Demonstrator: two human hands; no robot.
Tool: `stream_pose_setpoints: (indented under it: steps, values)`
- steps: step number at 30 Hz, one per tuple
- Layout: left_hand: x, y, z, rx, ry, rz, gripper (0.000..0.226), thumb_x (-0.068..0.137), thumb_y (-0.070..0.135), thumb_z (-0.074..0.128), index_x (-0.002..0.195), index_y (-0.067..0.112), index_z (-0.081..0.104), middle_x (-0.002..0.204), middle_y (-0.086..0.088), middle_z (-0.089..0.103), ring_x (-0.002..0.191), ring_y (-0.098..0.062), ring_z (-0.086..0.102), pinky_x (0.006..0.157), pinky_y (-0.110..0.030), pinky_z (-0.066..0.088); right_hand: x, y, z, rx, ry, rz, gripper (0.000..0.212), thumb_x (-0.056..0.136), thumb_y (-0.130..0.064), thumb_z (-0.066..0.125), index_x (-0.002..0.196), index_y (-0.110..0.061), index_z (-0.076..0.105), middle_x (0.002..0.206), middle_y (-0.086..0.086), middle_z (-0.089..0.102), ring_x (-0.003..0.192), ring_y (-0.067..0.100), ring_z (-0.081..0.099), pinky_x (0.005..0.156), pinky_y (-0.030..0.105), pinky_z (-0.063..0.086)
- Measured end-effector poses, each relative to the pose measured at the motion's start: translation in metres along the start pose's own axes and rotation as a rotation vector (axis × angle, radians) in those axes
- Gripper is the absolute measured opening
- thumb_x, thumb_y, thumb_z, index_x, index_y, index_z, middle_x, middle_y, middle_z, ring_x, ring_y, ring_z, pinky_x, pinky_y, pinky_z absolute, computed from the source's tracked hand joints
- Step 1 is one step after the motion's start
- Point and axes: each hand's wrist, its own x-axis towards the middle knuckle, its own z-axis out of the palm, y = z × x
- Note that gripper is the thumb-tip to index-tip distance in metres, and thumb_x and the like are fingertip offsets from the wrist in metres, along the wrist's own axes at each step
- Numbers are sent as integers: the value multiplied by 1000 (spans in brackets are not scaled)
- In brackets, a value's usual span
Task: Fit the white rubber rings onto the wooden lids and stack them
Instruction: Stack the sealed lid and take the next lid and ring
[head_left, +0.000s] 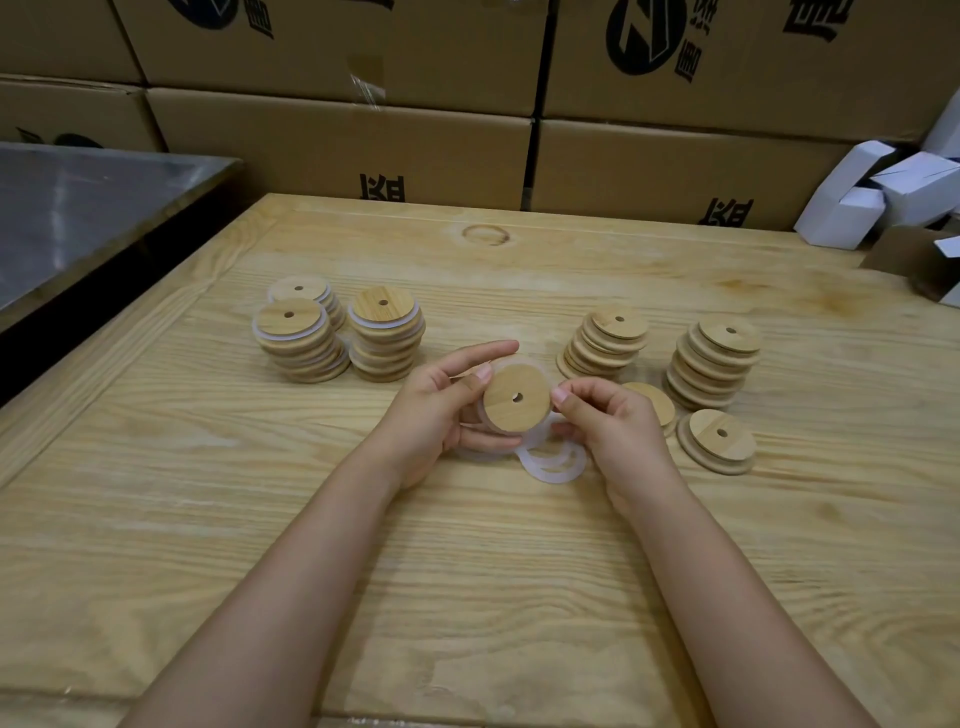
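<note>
A round wooden lid (515, 399) with a centre hole is held above the table, tilted toward me. My left hand (441, 410) grips its left rim. My right hand (608, 421) pinches its right rim, where a white rubber ring shows around the edge. Several loose white rings (553, 462) lie on the table just below the hands. To the left stand three stacks of lids with white rings (384, 338). To the right stand stacks of bare lids (714, 364), with a short pile (719, 441) in front.
The wooden table (260, 519) extends toward me. Cardboard boxes (337, 145) wall off the far edge. A metal surface (78, 208) lies at the far left. Small white cartons (878, 197) are heaped at the far right.
</note>
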Motion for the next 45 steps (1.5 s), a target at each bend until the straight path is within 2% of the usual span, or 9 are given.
stream_pose_setpoints:
  steps: [5,10,17,21,25,31,38,41,45]
  values:
    - [-1,-1,3,101,28,60,37,75,20,68,112,16,65,90,-13,71,86,-28,69,64,-39,59,-2,-3,0,-34,-49,-73,14,90,-8,59,77,-14,63,76,4,63,74,17,60,65,21,50]
    - [0,-1,4,95,72,70,42,76,16,66,115,2,58,90,-16,70,85,-30,70,59,-36,59,-3,-5,5,-35,-31,-78,15,93,-9,55,79,-13,58,80,9,67,78,24,65,81,43,51]
    - [-3,0,3,52,51,-1,41,76,18,63,115,4,58,89,-12,71,83,-30,70,60,-38,60,-5,-5,4,-2,-37,-98,9,86,-6,64,77,-9,64,77,14,69,81,33,67,84,49,53]
    - [-3,0,4,19,80,-14,43,77,20,62,117,5,58,92,-12,70,84,-31,70,57,-34,59,-3,-4,2,23,-42,-89,6,82,-9,69,76,-8,68,80,17,70,80,34,67,80,43,54]
    - [-2,-1,4,-52,140,13,37,78,22,61,112,6,60,92,-14,70,79,-27,71,55,-29,58,-3,-1,2,-24,-95,-30,11,79,-10,72,70,-15,71,71,4,69,68,16,63,67,27,52]
    - [0,-5,5,6,180,20,18,90,10,57,108,8,61,86,-11,71,73,-25,71,55,-30,58,-5,0,8,-63,-56,-67,10,84,-6,67,75,-10,67,73,3,66,69,15,59,69,29,49]
    - [-1,7,-4,97,129,-73,24,91,13,57,113,6,62,93,-12,69,77,-22,70,54,-29,58,-6,1,10,-135,-36,-112,10,82,-11,70,73,-14,69,75,6,68,71,17,59,70,30,48]
    - [-8,17,-22,237,88,-145,17,88,14,60,102,14,70,82,-5,68,62,-16,66,43,-25,53,-5,2,10,-132,-15,-107,15,87,-19,66,72,-17,69,72,2,67,67,10,58,65,22,48]
    - [-13,25,-45,409,194,-193,18,87,8,62,103,12,69,80,-3,66,52,-12,60,37,-22,49,-2,6,9,-122,73,-85,23,91,-17,60,69,-17,68,68,-8,68,60,3,58,65,22,48]
